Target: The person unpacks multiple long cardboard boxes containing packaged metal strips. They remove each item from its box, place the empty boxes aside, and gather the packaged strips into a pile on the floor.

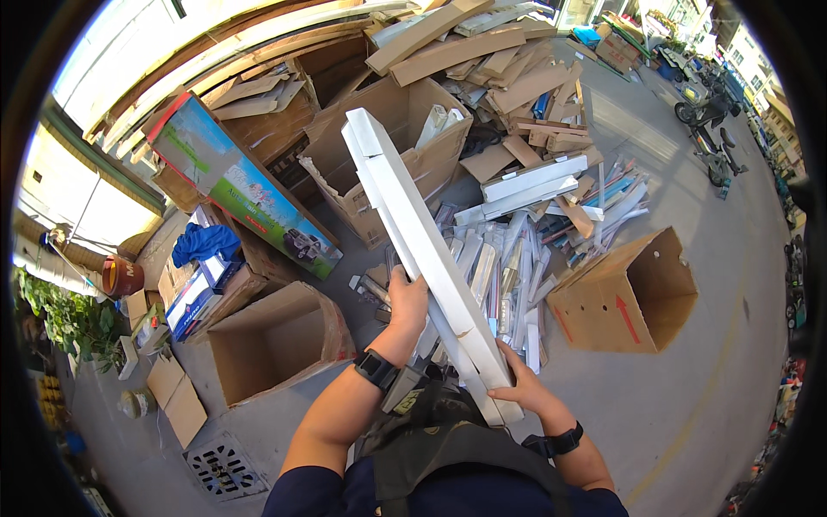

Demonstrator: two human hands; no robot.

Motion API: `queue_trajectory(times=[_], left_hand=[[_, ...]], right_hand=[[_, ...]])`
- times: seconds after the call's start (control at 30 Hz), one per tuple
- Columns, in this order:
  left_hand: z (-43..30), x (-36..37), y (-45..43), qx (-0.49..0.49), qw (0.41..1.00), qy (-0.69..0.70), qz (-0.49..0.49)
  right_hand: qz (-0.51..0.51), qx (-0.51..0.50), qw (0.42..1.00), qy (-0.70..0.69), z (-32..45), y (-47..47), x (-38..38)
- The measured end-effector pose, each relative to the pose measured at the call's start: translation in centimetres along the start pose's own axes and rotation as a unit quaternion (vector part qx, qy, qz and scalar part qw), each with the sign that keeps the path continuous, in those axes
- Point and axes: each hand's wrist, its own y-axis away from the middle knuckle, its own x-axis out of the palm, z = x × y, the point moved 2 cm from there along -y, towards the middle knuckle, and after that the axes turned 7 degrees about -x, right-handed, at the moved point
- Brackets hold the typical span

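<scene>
A long white cardboard box slants across the middle of the view, its far end raised towards an open brown carton. My left hand grips its left side near the middle. Lower down, my right hand holds the right edge close to the near end. A second white strip, perhaps another box or a flap, runs along its left side. Beneath lies a heap of long plastic-wrapped items, partly hidden by the box. Black straps circle both wrists.
At left an empty-looking brown carton lies beside a colourful printed box. A carton with red arrows stands at right. Flattened cardboard is piled behind. A drain grate is at lower left; a parked scooter stands far right.
</scene>
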Motion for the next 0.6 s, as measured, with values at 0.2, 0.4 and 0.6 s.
queue_trajectory(times=[0.2,0.4,0.6], left_hand=[[-1.0,2.0,2.3,0.039,0.992,-0.064,0.100],[3.5,-1.5,2.0,-0.131,0.958,-0.068,0.248],[17.4,-21.3,2.6,-0.180,0.963,-0.198,0.011]], right_hand=[[-0.010,0.014,0.976,-0.218,-2.5,2.5,-1.8],[-0.116,0.077,0.925,-0.352,-6.5,4.9,-3.0],[-0.195,0.184,0.836,-0.480,-11.1,4.3,-5.0]])
